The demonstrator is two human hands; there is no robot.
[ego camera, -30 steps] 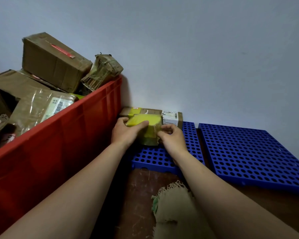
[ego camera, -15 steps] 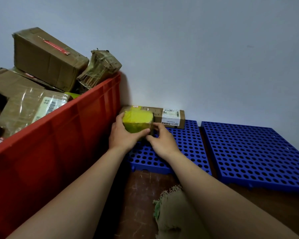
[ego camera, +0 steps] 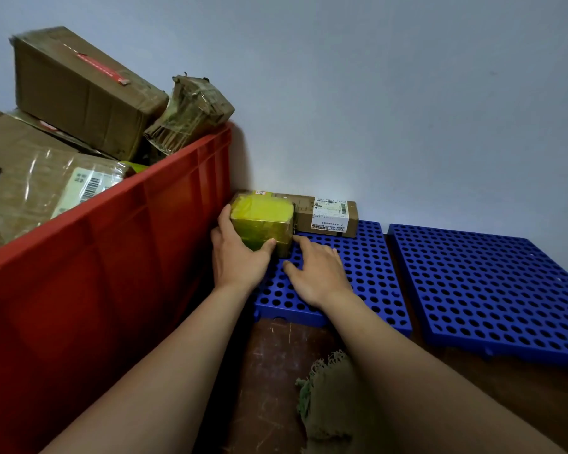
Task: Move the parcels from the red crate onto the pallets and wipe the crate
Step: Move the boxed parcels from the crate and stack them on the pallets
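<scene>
The left hand [ego camera: 236, 257] grips the yellow parcel [ego camera: 263, 217], fingers round its left side and thumb on its front. The right hand [ego camera: 318, 273] lies loosely spread and holds nothing, resting on the near blue pallet [ego camera: 368, 273] just beside that parcel. The parcel sits on this pallet against a brown labelled parcel [ego camera: 328, 214]. A second pallet [ego camera: 489, 283] lies to the right. The red crate [ego camera: 112, 257] on the left holds more boxes [ego camera: 79, 90]. A frayed cloth [ego camera: 328, 404] lies nearby.
</scene>
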